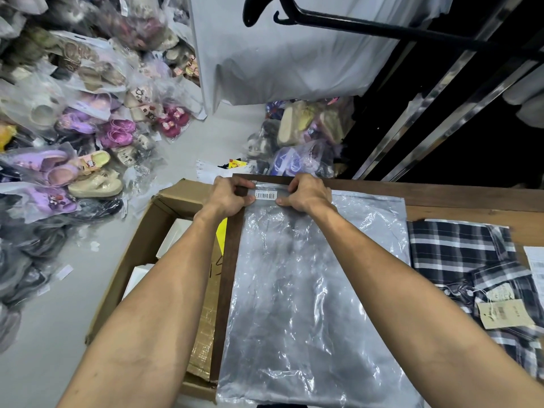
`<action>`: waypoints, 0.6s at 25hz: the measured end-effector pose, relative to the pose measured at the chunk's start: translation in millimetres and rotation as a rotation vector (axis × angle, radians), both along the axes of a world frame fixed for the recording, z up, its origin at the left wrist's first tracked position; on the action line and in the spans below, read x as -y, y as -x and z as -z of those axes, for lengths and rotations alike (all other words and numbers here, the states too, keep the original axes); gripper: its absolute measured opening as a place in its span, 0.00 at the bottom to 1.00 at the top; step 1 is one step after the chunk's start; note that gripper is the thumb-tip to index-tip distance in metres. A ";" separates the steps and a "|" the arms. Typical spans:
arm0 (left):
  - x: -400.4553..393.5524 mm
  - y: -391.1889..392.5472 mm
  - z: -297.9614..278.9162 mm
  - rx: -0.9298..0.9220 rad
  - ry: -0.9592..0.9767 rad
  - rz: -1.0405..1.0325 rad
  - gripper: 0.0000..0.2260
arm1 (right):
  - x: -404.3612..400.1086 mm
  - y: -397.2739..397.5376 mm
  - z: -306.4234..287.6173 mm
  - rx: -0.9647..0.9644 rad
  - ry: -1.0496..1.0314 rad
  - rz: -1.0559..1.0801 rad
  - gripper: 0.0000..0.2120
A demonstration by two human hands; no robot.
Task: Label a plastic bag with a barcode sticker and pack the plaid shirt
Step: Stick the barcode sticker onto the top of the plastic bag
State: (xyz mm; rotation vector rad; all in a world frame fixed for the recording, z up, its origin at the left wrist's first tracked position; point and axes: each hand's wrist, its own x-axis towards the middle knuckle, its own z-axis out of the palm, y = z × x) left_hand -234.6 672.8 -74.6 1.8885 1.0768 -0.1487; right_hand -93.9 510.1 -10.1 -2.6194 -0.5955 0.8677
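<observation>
A clear plastic bag (pixel 309 290) lies flat on the wooden table (pixel 459 198), its zip end at the far side. A white barcode sticker (pixel 265 196) sits on the bag near that far edge. My left hand (pixel 228 197) pinches the bag's far left corner beside the sticker. My right hand (pixel 307 192) presses down on the bag just right of the sticker, thumb at the sticker's end. The folded black and white plaid shirt (pixel 471 260) lies on the table to the right of the bag, with a beige hang tag (pixel 504 313) on it.
An open cardboard box (pixel 153 254) with white boxes inside stands left of the table. Bagged slippers (pixel 88 136) are piled on the floor at left and behind the table. White paper sheets (pixel 537 260) lie at the right edge. A black hanger rail (pixel 382 28) crosses overhead.
</observation>
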 end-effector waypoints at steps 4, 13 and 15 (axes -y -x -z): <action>13.1 -3.8 -20.6 -0.092 -0.128 0.023 0.10 | 20.0 -1.6 -3.0 0.010 -0.094 -0.061 0.12; 71.5 -21.2 -65.3 -0.375 -0.556 0.171 0.17 | 165.4 -18.2 -10.5 0.087 0.005 -0.406 0.17; 96.2 -26.2 -73.2 -0.412 -0.545 0.209 0.22 | 187.0 -18.0 -10.2 0.083 0.041 -0.455 0.27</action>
